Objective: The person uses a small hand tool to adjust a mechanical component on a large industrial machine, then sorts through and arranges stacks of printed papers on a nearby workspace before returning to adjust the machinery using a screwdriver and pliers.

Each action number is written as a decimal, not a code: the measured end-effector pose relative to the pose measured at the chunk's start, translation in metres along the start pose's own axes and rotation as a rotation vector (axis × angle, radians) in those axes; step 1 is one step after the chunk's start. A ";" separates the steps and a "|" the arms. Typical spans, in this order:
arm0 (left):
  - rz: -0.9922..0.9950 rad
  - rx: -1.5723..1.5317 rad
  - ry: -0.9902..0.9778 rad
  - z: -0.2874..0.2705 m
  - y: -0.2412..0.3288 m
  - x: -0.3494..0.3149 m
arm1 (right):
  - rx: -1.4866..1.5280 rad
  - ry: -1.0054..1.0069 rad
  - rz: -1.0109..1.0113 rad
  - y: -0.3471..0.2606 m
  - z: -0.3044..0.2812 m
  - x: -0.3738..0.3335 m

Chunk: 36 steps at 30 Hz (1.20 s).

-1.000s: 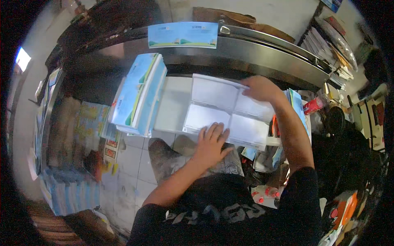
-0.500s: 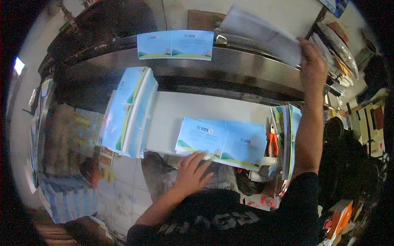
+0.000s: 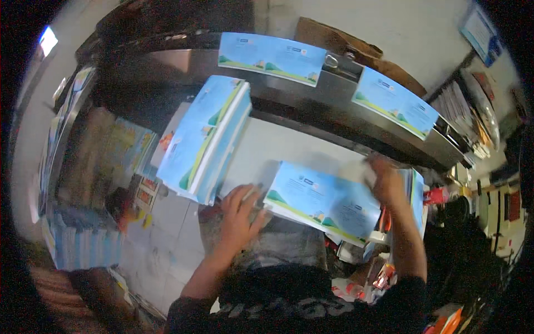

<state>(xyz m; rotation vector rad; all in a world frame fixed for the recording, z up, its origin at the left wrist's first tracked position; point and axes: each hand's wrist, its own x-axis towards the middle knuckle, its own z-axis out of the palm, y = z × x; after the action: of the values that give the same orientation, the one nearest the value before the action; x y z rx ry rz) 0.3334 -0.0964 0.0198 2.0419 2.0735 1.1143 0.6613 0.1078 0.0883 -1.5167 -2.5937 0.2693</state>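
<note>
The short pile of blue sheets (image 3: 322,197) is laid on the white bench (image 3: 278,142), right at the near edge, with the wearer's lap below. At its far right corner the right hand (image 3: 384,178) is blurred; whether anything is caught in that grip cannot be made out. The left hand (image 3: 239,214) is held by the near left corner, its grip slack, fingers spread and nothing clasped.

If the top sheet were pulled quickly from the far corner, the ones beneath could be dragged askew, since the pile is not firmly pinned on the left. Sheets could also be slid over the near edge and dropped. The orange-handled pliers (image 3: 385,220), lying close to the pile's right end, could be snagged, and a corner creased. The tall stack (image 3: 211,133) on the left is seen slanted, its layers uneven; by a knock from the left forearm it might be toppled. From the metal ledge, the right-hand blue sheet (image 3: 395,103) could be brushed loose by a careless reach.
</note>
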 end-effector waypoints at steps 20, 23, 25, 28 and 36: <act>0.094 -0.368 -0.207 0.048 -0.039 0.066 | -0.152 0.505 -0.013 0.149 -0.162 0.058; 0.098 -0.270 -0.223 0.036 -0.030 0.065 | -0.208 0.856 -0.197 0.153 -0.177 0.107; 0.071 -0.233 -0.253 0.036 -0.030 0.061 | -0.429 0.940 -0.290 0.154 -0.159 0.126; 0.083 -0.183 -0.288 0.039 -0.028 0.060 | 0.546 0.571 0.019 0.180 -0.080 0.139; 0.081 -0.087 -0.294 0.042 -0.026 0.057 | -0.149 0.359 0.040 0.166 -0.032 0.059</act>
<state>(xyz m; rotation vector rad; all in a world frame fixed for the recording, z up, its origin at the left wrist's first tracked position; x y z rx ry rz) 0.3238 -0.0240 0.0016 2.1150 1.7881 0.8347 0.7803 0.2417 0.0845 -1.5013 -2.3438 -0.1824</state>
